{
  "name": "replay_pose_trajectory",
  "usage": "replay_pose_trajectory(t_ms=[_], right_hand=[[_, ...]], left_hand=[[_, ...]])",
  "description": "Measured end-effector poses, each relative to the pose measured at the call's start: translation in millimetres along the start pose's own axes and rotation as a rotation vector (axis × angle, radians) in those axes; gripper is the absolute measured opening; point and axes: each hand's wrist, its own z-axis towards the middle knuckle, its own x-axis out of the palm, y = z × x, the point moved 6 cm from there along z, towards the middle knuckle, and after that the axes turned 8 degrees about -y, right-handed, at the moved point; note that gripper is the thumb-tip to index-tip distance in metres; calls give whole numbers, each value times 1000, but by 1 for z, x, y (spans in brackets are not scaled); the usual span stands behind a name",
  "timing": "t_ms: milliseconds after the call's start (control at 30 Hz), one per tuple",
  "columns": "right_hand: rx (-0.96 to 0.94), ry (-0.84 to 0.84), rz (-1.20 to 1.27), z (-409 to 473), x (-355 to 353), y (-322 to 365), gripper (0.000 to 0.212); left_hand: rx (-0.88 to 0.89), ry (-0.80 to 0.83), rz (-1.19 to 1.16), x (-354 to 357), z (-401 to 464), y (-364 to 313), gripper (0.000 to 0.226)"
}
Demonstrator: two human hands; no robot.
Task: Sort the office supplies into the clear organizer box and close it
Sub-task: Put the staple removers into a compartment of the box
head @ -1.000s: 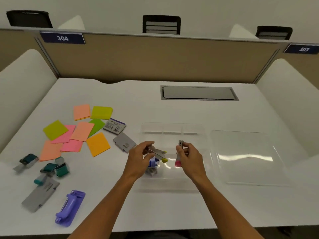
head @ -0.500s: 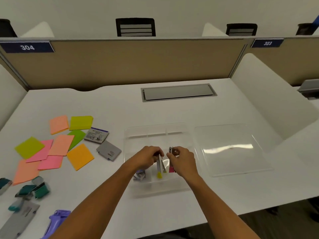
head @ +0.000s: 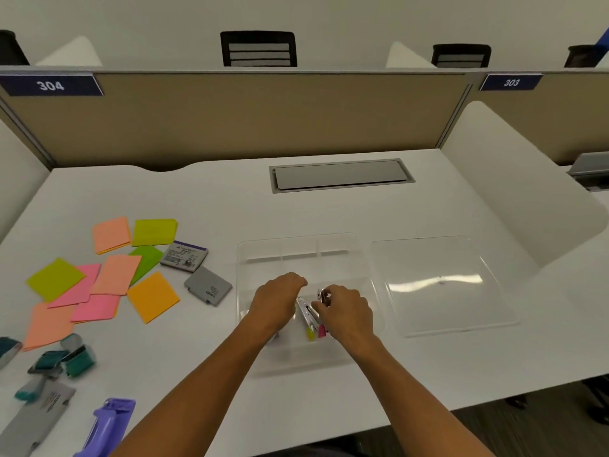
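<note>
Nearest to you, at the bottom left edge, a purple stapler [head: 107, 427] is lying on the white desk [head: 204, 357], and beside it grey staple boxes and some teal tape dispensers [head: 62, 361] are lying too. Your two forearms are reaching forward into the clear organizer box [head: 296, 245]. Your left hand [head: 278, 305] is curling over the large front compartment, knuckles up; what its fingers are gripping I cannot tell, because the hand is hiding them. Your right hand [head: 346, 313] is pinching a small silver item with a pink end [head: 322, 329], and a similar one with a yellow end [head: 309, 324] is lying between your hands inside the box. The clear lid [head: 441, 282] is lying flat just beside the box, on its right. Farther left, sticky notes [head: 108, 278] in orange, pink and green are lying spread out, with two small grey boxes [head: 207, 285] near them. At the back, a grey cable hatch [head: 339, 174] is sitting in the desk.
</note>
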Motion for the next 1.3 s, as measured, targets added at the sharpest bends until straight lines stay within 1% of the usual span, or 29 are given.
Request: replay_pose_trajectory(t_ms=[67, 133, 200, 300, 400, 600, 767, 833, 1033, 1167, 1300], right_hand=[[-40, 11, -58, 0, 1, 5, 28], [-76, 27, -91, 0, 3, 11, 27], [-109, 45, -118, 0, 7, 18, 29], [-143, 83, -143, 2, 15, 28, 31], [-163, 135, -98, 3, 25, 36, 31], [-119, 230, 0, 3, 43, 41, 29], [-79, 289, 51, 7, 50, 40, 22], [-107, 278, 35, 7, 51, 42, 34], [-129, 209, 32, 4, 56, 42, 48], [-135, 138, 68, 0, 49, 51, 43], [-174, 56, 161, -4, 42, 63, 41]], left_hand=[[-55, -64, -33, -6, -3, 9, 47], [-100, -92, -85, -11, -6, 18, 37], [-127, -108, -129, -15, -11, 25, 32], [-155, -149, -171, -20, -20, 33, 30], [-181, -180, -208, -24, -28, 40, 29], [-269, -209, -285, -27, -41, 52, 26], [-294, -223, -337, -31, -51, 57, 23], [-299, -231, -327, -33, -52, 59, 26], [-296, -251, -313, -30, -56, 63, 26], [-316, -268, -332, -27, -61, 67, 25], [-339, -290, -331, -28, -68, 73, 27]])
